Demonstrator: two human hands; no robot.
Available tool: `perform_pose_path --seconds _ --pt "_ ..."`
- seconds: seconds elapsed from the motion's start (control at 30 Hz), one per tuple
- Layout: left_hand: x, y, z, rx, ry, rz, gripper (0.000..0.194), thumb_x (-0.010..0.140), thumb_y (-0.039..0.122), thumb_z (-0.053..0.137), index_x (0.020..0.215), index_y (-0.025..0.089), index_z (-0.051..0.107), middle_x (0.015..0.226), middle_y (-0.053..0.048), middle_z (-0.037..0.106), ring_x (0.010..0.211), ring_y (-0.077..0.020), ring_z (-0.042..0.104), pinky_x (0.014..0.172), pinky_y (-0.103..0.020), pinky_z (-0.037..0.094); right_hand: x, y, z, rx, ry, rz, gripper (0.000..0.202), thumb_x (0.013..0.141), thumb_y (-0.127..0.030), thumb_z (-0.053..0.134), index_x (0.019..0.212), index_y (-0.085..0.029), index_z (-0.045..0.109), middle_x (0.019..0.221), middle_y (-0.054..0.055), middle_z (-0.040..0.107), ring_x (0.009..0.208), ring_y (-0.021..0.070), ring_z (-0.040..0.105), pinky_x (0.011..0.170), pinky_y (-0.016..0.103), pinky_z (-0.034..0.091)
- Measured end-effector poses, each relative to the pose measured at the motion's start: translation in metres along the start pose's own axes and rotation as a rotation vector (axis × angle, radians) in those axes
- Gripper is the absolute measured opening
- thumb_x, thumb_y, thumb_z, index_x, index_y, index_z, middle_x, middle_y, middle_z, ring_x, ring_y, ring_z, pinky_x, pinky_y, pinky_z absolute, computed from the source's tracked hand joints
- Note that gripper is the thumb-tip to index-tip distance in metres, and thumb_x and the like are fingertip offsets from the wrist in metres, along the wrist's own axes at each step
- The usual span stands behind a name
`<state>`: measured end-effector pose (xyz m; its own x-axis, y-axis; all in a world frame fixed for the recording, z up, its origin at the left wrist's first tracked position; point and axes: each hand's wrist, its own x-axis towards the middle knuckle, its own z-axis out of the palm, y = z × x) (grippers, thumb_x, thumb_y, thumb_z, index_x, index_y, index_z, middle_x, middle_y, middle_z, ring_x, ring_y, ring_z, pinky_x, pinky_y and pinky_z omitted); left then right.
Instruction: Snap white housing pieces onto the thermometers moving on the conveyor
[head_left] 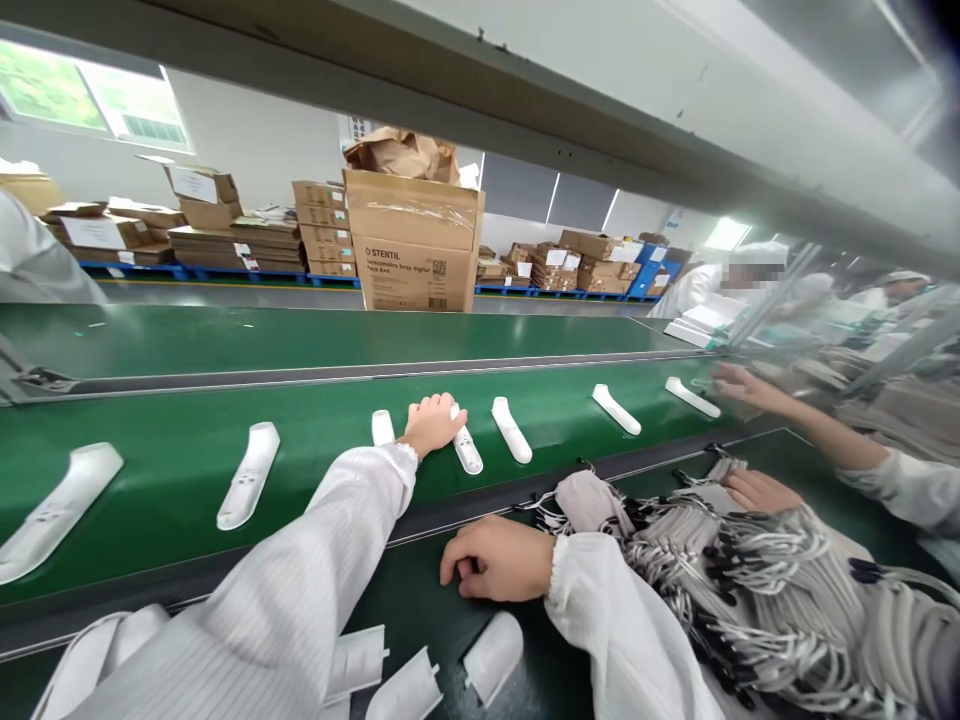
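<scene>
My left hand (435, 424) reaches over the green conveyor belt (187, 460), its fingers closed over the upper end of a white curved plastic casing (469, 453). Its fingertips are partly hidden. Another casing (382, 427) lies just left of that hand, partly covered by my sleeve, and one more (511, 430) rests to the right. My right hand (499, 558) hovers low at the bench's near side, fingers loosely curled with a gap between them and nothing visible inside. Below it are white rounded plastic covers (493, 658) with small tabs.
Bundled grey cables (772, 570) with black ends heap on the right. A co-worker's hands (757, 388) are at the belt and the cables. More casings (249, 475) are spaced along the belt. A large carton (420, 240) stands behind; a beam (525, 110) crosses overhead.
</scene>
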<state>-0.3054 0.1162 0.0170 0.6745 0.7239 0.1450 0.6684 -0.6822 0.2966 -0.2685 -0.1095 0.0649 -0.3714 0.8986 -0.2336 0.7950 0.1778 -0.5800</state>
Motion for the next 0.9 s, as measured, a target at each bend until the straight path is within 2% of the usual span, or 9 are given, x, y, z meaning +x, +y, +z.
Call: perform_pose_path --seconds 0.2,0.3,0.4,0.47,0.57,0.67,0.77,0.83,0.9 --pt "0.009 0.009 0.005 -0.054 -0.032 0.031 0.051 0.094 0.058 0.03 0.115 0.019 0.054 0.121 -0.013 0.06 0.113 -0.0282 0.051 0.098 -0.045 0.034 -0.057 -0.022 -0.017 -0.024 0.175 0.308 0.028 0.087 -0.046 0.063 0.108 -0.029 0.07 0.094 0.002 0.069 0.081 0.0187 0.064 0.073 0.029 0.046" --pt "0.016 0.015 0.007 -0.087 -0.097 0.031 0.056 0.093 0.062 0.028 0.118 0.019 0.053 0.125 -0.014 0.058 0.115 -0.0291 0.049 0.099 -0.046 0.033 -0.082 -0.049 0.005 -0.039 0.114 0.555 0.044 0.076 -0.055 0.071 0.113 -0.031 0.068 0.103 0.007 0.068 0.086 0.027 0.066 0.074 0.035 0.048" --pt "0.02 0.024 0.007 -0.092 -0.137 -0.001 0.06 0.092 0.064 0.028 0.123 0.019 0.051 0.129 -0.015 0.056 0.119 -0.0307 0.048 0.1 -0.047 0.033 -0.094 -0.065 0.042 0.01 0.031 0.708 0.039 0.077 -0.043 0.07 0.113 -0.029 0.067 0.114 0.009 0.064 0.088 0.0303 0.067 0.072 0.036 0.049" --pt "0.018 0.029 0.006 -0.093 -0.161 0.007 0.063 0.09 0.065 0.031 0.131 0.02 0.047 0.134 -0.016 0.053 0.122 -0.0324 0.045 0.102 -0.048 0.032 -0.099 -0.066 0.064 0.038 0.081 0.683 0.031 0.079 -0.027 0.064 0.109 -0.027 0.067 0.114 0.008 0.063 0.093 0.0288 0.067 0.075 0.034 0.05" --pt "0.008 0.035 0.0 -0.13 -0.19 0.109 0.069 0.088 0.065 0.038 0.143 0.024 0.035 0.144 -0.015 0.044 0.129 -0.0347 0.041 0.103 -0.05 0.033 -0.102 -0.052 0.078 0.1 0.305 0.569 0.028 0.078 -0.014 0.058 0.102 -0.024 0.068 0.108 0.007 0.064 0.098 0.0248 0.065 0.085 0.033 0.05" --pt "-0.009 0.043 -0.012 -0.168 -0.121 0.141 0.066 0.087 0.057 0.046 0.144 0.024 0.035 0.149 -0.015 0.038 0.133 -0.0367 0.036 0.102 -0.052 0.036 -0.093 -0.026 0.067 0.266 0.636 0.415 0.03 0.078 -0.009 0.052 0.1 -0.022 0.067 0.107 0.005 0.064 0.101 0.0205 0.063 0.094 0.033 0.047" --pt "-0.035 0.063 -0.028 -0.349 -0.04 0.159 0.054 0.086 0.049 0.052 0.133 0.022 0.049 0.137 -0.015 0.05 0.128 -0.0353 0.044 0.102 -0.049 0.039 -0.069 0.006 0.038 0.597 0.923 0.299 0.031 0.077 -0.017 0.06 0.108 -0.021 0.062 0.098 0.005 0.067 0.093 0.0207 0.065 0.084 0.035 0.053" --pt "-0.054 0.08 -0.038 -0.661 -0.244 0.193 0.046 0.088 0.052 0.05 0.122 0.021 0.058 0.117 -0.012 0.063 0.111 -0.0312 0.058 0.094 -0.045 0.047 -0.049 0.023 0.015 0.826 1.069 0.213 0.04 0.077 -0.027 0.066 0.116 -0.02 0.056 0.093 0.004 0.068 0.085 0.02 0.066 0.076 0.033 0.055" --pt "-0.071 0.096 -0.046 -1.03 -0.513 0.141 0.046 0.091 0.057 0.045 0.112 0.02 0.061 0.099 -0.01 0.067 0.091 -0.026 0.065 0.081 -0.041 0.054 -0.031 0.037 -0.004 0.876 1.186 0.11 0.046 0.079 -0.031 0.067 0.12 -0.02 0.053 0.099 0.006 0.069 0.088 0.0201 0.067 0.079 0.034 0.055"
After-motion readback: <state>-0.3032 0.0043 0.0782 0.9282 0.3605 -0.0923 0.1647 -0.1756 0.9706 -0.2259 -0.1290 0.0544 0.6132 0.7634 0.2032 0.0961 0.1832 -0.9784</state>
